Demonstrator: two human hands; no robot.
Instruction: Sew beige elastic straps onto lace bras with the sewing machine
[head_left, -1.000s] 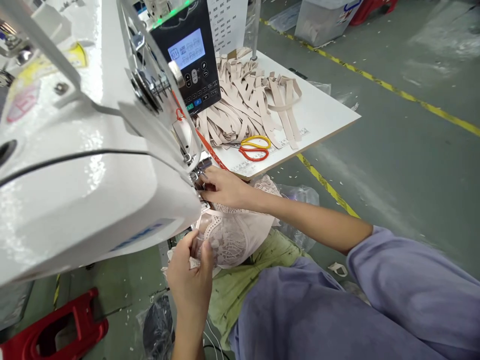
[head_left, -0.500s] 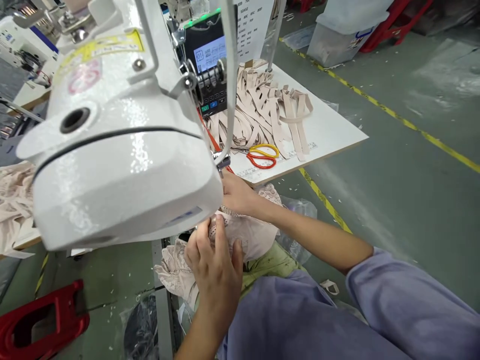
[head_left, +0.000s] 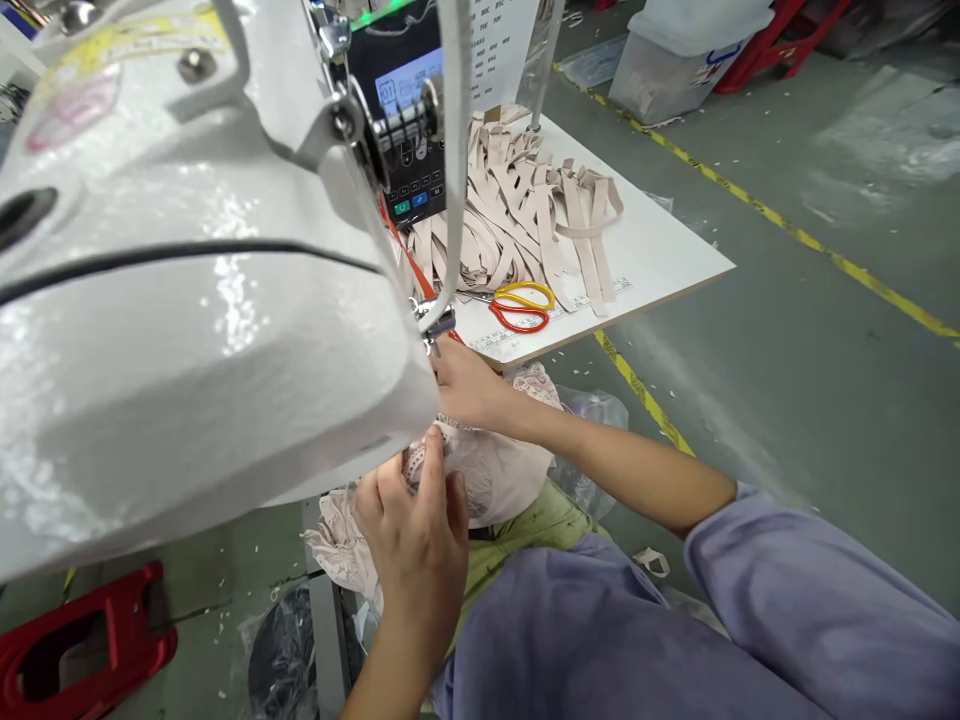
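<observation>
A white sewing machine head (head_left: 217,380) fills the left of the view and hides the needle area. Under its right edge, my left hand (head_left: 416,530) rests with its fingers apart on pale pink lace fabric (head_left: 499,475); its fingertips partly pass behind the machine. Farther up, my right hand (head_left: 472,390) is at the fabric's upper edge beside the machine, its fingers hidden behind the machine head. The fabric hangs over my lap, and a ruffled lace part (head_left: 341,545) shows left of my left hand.
On the white table (head_left: 660,260) lie beige straps (head_left: 517,210) and scissors with red and yellow handles (head_left: 521,305). A control panel (head_left: 409,120) stands behind the machine. A red stool (head_left: 142,620) is at lower left, a plastic bin (head_left: 667,65) at the upper right.
The machine head appears larger and farther left, as the view has shifted. My left hand appears slightly left and stays on the fabric; my right hand has barely moved.
</observation>
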